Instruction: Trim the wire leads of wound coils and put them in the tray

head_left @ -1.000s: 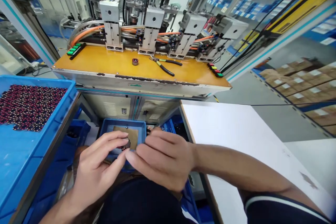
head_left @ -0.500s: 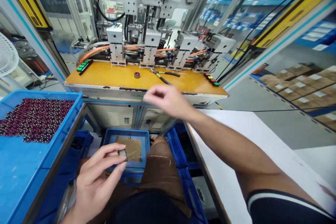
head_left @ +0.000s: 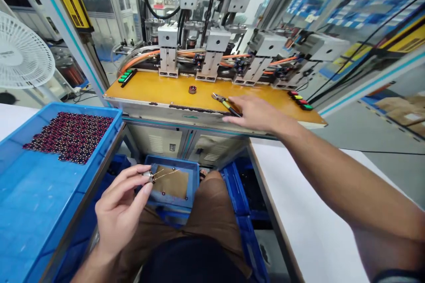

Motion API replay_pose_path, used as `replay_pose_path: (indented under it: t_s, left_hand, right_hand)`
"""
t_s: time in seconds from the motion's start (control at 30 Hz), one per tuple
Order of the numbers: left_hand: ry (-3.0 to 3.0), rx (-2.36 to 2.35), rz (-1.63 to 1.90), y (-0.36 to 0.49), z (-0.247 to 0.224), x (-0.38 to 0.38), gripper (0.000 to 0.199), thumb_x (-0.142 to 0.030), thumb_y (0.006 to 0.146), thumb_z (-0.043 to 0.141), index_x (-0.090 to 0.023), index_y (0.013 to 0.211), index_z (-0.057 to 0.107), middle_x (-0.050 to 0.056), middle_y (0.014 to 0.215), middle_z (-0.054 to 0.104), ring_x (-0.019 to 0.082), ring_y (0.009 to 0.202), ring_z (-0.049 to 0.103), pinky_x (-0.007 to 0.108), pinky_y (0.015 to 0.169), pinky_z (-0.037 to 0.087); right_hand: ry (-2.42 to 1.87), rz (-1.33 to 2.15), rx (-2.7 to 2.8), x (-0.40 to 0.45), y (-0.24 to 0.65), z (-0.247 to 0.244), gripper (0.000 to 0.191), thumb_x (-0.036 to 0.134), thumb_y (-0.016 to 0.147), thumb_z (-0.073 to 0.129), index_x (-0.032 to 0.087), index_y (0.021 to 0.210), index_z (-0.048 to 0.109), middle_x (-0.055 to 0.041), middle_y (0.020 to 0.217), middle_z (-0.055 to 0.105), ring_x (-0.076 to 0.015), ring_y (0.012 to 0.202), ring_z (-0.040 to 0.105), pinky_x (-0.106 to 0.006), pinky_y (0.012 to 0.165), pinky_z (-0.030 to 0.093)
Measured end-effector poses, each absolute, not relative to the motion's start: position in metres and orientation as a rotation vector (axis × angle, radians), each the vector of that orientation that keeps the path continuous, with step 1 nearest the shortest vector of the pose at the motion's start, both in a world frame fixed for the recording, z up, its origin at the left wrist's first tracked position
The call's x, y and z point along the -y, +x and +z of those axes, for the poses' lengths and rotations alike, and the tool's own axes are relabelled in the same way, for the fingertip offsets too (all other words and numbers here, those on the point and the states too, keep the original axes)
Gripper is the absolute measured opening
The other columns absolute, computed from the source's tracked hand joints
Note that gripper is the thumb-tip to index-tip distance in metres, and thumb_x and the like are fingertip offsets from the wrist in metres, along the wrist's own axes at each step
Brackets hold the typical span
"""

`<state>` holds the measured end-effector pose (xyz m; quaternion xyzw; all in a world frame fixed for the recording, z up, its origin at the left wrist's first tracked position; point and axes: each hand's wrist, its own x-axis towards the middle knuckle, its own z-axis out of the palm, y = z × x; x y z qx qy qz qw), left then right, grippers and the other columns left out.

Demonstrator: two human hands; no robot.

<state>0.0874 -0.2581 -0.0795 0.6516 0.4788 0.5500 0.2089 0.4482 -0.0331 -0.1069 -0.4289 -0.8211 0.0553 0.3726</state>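
My left hand [head_left: 122, 203] pinches a small silvery coil part [head_left: 148, 176] between thumb and fingertips, above a blue tray. Thin copper wire ends stick out from it to the right. My right hand [head_left: 254, 112] reaches over the front edge of the yellow worktop, its fingers spread across the handles of a pair of cutting pliers [head_left: 229, 105]. The jaws of the pliers point left, and the hand hides part of the handles. Left of the pliers, a small round wound part [head_left: 192, 89] sits on the worktop [head_left: 152, 88].
A blue bin [head_left: 43, 181] at the left holds many small dark red parts. Below, a blue tray [head_left: 195, 185] has brown cardboard in it. Machine clamps [head_left: 212, 55] line the back of the worktop, with coloured buttons at both ends. A white table [head_left: 299, 203] stands at right.
My right hand has moved from in front of the worktop to the pliers, and its fingers have spread. My left hand still holds the coil part. The view has shifted left.
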Motion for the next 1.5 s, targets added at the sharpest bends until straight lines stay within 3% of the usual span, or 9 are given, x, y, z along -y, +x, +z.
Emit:
replay_pose_path:
  t_s: [0.1,0.17,0.33,0.4,0.53,0.7,1.1,1.3,1.5]
  left_hand:
    - [1.812,-1.323,1.546,0.091,-0.080,0.253,0.030,0.001,0.080,0.070,-0.021,0.099,0.074,0.006,0.110,0.073,0.019,0.104,0.069,0.030,0.087,0.058]
    - [1.829,-1.308,1.552,0.094,-0.081,0.250,0.030,0.002,0.079,0.070,-0.020,0.098,0.074,0.005,0.108,0.073,0.018,0.102,0.070,0.028,0.087,0.058]
    - [1.859,-1.303,1.540,0.100,-0.081,0.247,0.029,0.004,0.077,0.071,-0.019,0.095,0.074,0.005,0.107,0.074,0.017,0.100,0.071,0.026,0.084,0.059]
    - [1.879,-1.313,1.531,0.100,-0.081,0.247,0.030,0.004,0.077,0.071,-0.019,0.095,0.075,0.005,0.107,0.074,0.017,0.100,0.071,0.027,0.085,0.059]
    - [1.916,-1.327,1.507,0.101,-0.081,0.249,0.032,0.005,0.077,0.071,-0.019,0.097,0.075,0.005,0.108,0.074,0.016,0.100,0.071,0.027,0.087,0.058]
    - [1.901,-1.333,1.482,0.101,-0.081,0.254,0.033,0.005,0.077,0.071,-0.019,0.099,0.075,0.005,0.109,0.074,0.018,0.102,0.070,0.029,0.087,0.059]
    - [1.878,-1.332,1.472,0.101,-0.083,0.256,0.032,0.005,0.076,0.072,-0.019,0.098,0.076,0.006,0.109,0.074,0.018,0.100,0.070,0.029,0.083,0.060]
    - [1.882,-1.328,1.472,0.102,-0.083,0.256,0.033,0.005,0.076,0.071,-0.019,0.098,0.075,0.006,0.109,0.074,0.018,0.099,0.071,0.028,0.083,0.060]
    - [1.898,-1.305,1.468,0.103,-0.085,0.254,0.033,0.006,0.077,0.071,-0.019,0.098,0.075,0.006,0.108,0.074,0.018,0.101,0.070,0.028,0.085,0.059]
  right_hand:
    - [-1.087,0.132,2.145,0.094,0.436,-0.113,0.041,0.028,0.080,0.071,0.020,0.119,0.063,-0.0092,0.094,0.064,-0.0264,0.093,0.064,-0.043,0.086,0.052]
    - [-1.083,0.195,2.172,0.140,0.417,-0.120,0.054,0.017,0.081,0.063,0.018,0.134,0.051,-0.0111,0.103,0.063,-0.0256,0.093,0.063,-0.042,0.083,0.054]
    - [-0.891,1.016,2.054,0.230,0.361,-0.135,0.048,0.011,0.086,0.055,0.020,0.133,0.047,-0.0057,0.095,0.063,-0.0148,0.080,0.061,-0.029,0.074,0.055]
    - [-0.732,1.265,1.948,0.247,0.346,-0.136,0.055,0.010,0.085,0.054,0.020,0.138,0.042,-0.0056,0.097,0.064,-0.0123,0.076,0.061,-0.027,0.072,0.055]
    - [-0.527,1.427,1.826,0.255,0.328,-0.134,0.074,0.005,0.077,0.054,0.020,0.147,0.036,-0.0091,0.107,0.065,-0.0157,0.089,0.064,-0.034,0.083,0.058]
    - [-0.512,1.544,1.753,0.252,0.318,-0.130,0.078,0.004,0.071,0.053,0.018,0.146,0.041,-0.0096,0.108,0.063,-0.0171,0.091,0.064,-0.038,0.087,0.058]
    - [-0.516,1.589,1.700,0.253,0.315,-0.130,0.075,-0.002,0.066,0.052,0.018,0.138,0.049,-0.0039,0.095,0.062,-0.0123,0.075,0.060,-0.027,0.067,0.053]
    - [-0.582,1.502,1.758,0.252,0.316,-0.123,0.040,-0.002,0.067,0.051,0.017,0.101,0.061,0.0024,0.077,0.055,-0.0081,0.062,0.046,-0.024,0.059,0.040]
    - [-0.756,1.591,1.748,0.247,0.316,-0.120,0.027,0.003,0.071,0.051,0.017,0.093,0.057,0.0026,0.078,0.052,-0.0083,0.064,0.045,-0.024,0.061,0.040]
